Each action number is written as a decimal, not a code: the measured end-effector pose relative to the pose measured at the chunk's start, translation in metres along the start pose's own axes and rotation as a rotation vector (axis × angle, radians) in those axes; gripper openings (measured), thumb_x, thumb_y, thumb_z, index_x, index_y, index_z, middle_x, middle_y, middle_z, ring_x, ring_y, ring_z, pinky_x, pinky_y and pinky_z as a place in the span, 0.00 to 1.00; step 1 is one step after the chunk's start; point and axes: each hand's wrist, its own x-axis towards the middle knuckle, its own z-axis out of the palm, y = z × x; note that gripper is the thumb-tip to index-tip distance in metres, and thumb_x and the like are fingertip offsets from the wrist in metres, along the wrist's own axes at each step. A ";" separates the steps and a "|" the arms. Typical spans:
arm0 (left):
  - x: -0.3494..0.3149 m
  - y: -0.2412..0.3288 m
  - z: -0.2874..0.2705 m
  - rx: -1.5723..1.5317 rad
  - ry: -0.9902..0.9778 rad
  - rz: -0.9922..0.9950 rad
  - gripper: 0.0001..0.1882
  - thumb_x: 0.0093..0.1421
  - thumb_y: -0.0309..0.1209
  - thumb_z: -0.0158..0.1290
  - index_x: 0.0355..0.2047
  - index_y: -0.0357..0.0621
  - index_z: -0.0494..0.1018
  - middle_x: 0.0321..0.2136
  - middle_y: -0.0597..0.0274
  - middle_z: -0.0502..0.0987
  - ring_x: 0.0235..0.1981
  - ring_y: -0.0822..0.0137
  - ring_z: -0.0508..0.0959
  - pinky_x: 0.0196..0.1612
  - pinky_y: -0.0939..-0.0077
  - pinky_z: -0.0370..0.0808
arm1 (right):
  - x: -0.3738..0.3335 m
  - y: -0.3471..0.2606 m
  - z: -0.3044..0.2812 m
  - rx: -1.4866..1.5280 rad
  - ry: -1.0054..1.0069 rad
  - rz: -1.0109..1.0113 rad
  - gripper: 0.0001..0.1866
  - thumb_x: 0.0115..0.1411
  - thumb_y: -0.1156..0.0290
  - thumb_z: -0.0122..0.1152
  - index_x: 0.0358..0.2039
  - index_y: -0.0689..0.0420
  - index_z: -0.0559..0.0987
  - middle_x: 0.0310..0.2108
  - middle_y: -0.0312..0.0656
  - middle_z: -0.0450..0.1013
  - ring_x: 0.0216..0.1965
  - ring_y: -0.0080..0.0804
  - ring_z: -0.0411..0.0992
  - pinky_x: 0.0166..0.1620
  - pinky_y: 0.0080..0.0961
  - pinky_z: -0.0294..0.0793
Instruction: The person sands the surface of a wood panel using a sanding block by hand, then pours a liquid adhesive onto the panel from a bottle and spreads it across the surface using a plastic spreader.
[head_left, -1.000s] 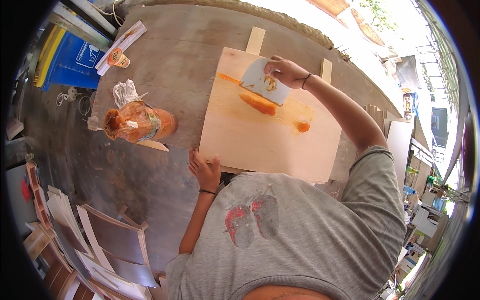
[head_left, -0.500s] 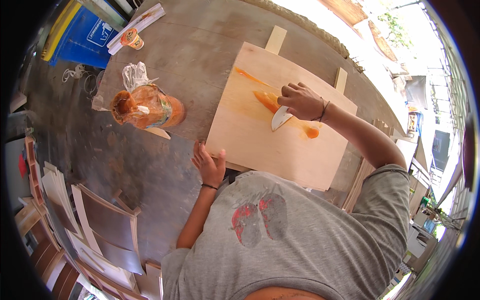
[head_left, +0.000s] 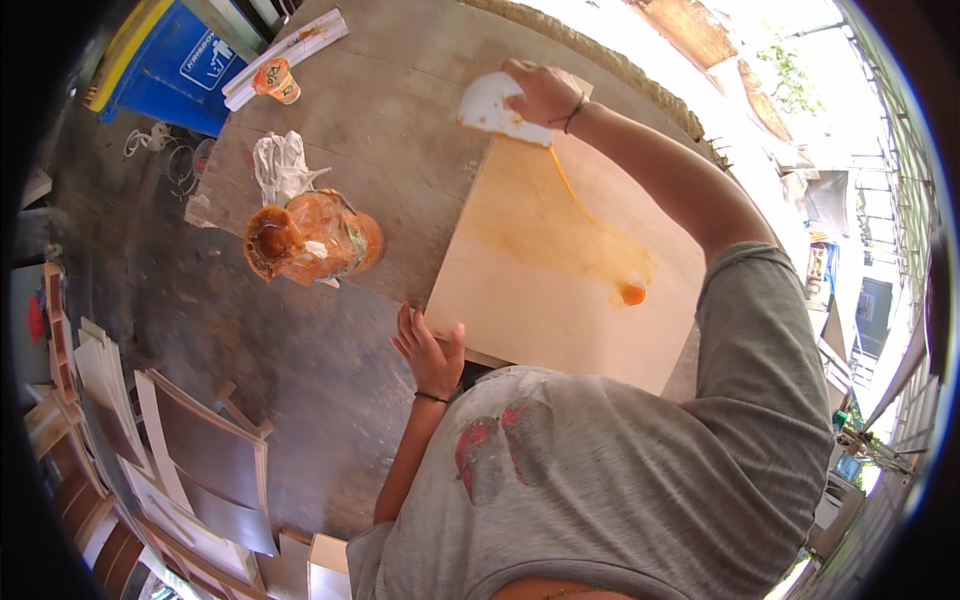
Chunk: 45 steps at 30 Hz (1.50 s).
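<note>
A pale plywood board (head_left: 520,310) lies on the worktable in front of me. My right hand (head_left: 545,97) is closed on a white spreader (head_left: 487,105), a flat curved blade, at the board's far left corner. Orange paste shows along the spreader's lower edge. From there a thin orange line (head_left: 572,190) runs back across the board, beside a thin yellowish film. A thick orange blob (head_left: 633,293) sits toward the board's right side. My left hand (head_left: 432,358) rests at the near left edge, fingers apart, holding nothing.
Left of the board, an orange-stained plastic container (head_left: 350,235) lies with its wide mouth toward me. Beside it are a crumpled white wrapping (head_left: 282,165) and a small cup (head_left: 277,80). A blue bin (head_left: 185,75) stands far left; wood panels (head_left: 205,440) lean at lower left.
My right hand has swept the spreader from mid-board to the far left corner. The thick orange patch there is now a thin film with a narrow line. My left hand stays at the edge.
</note>
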 end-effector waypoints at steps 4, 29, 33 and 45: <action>0.002 -0.001 0.000 -0.007 -0.010 -0.007 0.39 0.54 0.52 0.51 0.56 0.37 0.53 0.60 0.41 0.51 0.63 0.43 0.50 0.57 0.31 0.45 | 0.024 0.020 -0.035 -0.126 -0.004 0.303 0.27 0.49 0.58 0.62 0.48 0.55 0.68 0.38 0.52 0.74 0.40 0.48 0.73 0.42 0.41 0.71; -0.004 -0.008 0.000 -0.024 -0.030 0.046 0.39 0.56 0.49 0.50 0.57 0.34 0.51 0.61 0.39 0.49 0.62 0.41 0.50 0.60 0.38 0.43 | -0.130 -0.028 -0.008 0.046 -0.100 0.202 0.17 0.50 0.66 0.54 0.42 0.54 0.66 0.32 0.42 0.73 0.35 0.46 0.73 0.32 0.44 0.71; -0.001 -0.009 0.003 -0.016 -0.018 0.073 0.39 0.56 0.49 0.50 0.57 0.34 0.52 0.61 0.39 0.50 0.62 0.41 0.51 0.60 0.39 0.44 | -0.046 0.033 -0.009 -0.089 0.043 0.358 0.21 0.51 0.61 0.57 0.44 0.54 0.67 0.38 0.46 0.74 0.37 0.47 0.74 0.37 0.44 0.72; -0.002 -0.008 0.006 -0.041 0.009 0.119 0.37 0.57 0.47 0.50 0.56 0.31 0.52 0.59 0.36 0.52 0.61 0.42 0.53 0.60 0.47 0.47 | -0.239 -0.029 -0.043 0.185 -0.390 0.385 0.17 0.48 0.66 0.57 0.40 0.53 0.69 0.32 0.45 0.72 0.36 0.48 0.72 0.36 0.45 0.71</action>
